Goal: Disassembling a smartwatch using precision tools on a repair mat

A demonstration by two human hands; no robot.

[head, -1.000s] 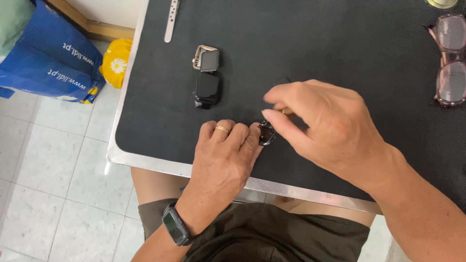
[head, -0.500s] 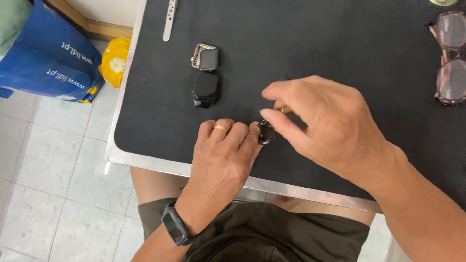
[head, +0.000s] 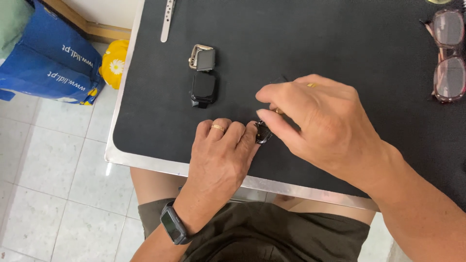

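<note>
A small dark watch case (head: pixel 263 133) sits on the black mat (head: pixel 340 43) near the table's front edge. My left hand (head: pixel 221 160) lies palm down beside it, fingertips pressing its left side; it wears a gold ring and a dark wrist watch. My right hand (head: pixel 323 123) arches over the case from the right, thumb and fingers pinching at it; most of the case is hidden. Two other watch bodies lie further back: a black one (head: pixel 203 89) and a silver-framed one (head: pixel 202 57).
A pale watch strap (head: pixel 167 20) lies at the mat's far left. Pink-framed glasses (head: pixel 449 53) rest at the right edge. The table's metal rim (head: pixel 145 162) runs along the front. On the tiled floor at left stand blue bags (head: pixel 43 63) and a yellow object (head: pixel 115 63).
Both hands stay on the small case; my right fingers shift slightly over it. Nothing else has moved.
</note>
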